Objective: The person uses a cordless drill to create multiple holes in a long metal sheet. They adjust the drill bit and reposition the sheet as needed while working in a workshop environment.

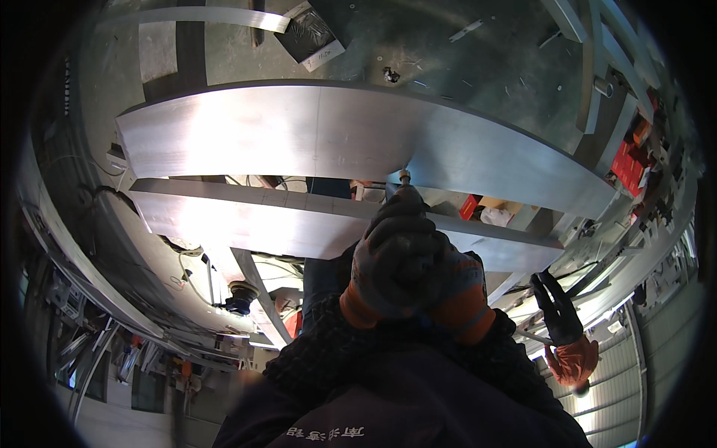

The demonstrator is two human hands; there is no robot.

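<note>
Both my hands wear grey gloves with orange cuffs and are clasped together in front of my chest. My left hand (381, 261) and my right hand (452, 287) wrap around a hand-held power tool (407, 194). Most of its body is hidden by the gloves, so its exact kind does not show. Its narrow, brass-coloured tip (404, 176) points away from me and meets the near edge of a wide, shiny metal panel (299, 134). Nearer to me lies a narrower metal bar (261, 216), under my hands and separated from the panel by a gap.
Through the gap, red boxes (469, 207) show below. A dark package (310, 36) lies on the stained floor (418, 45) beyond, among scattered scraps. Long metal profiles (590, 89) stand at far right. A person in orange (573, 362) is at lower right; a black round tool (240, 297) sits at left.
</note>
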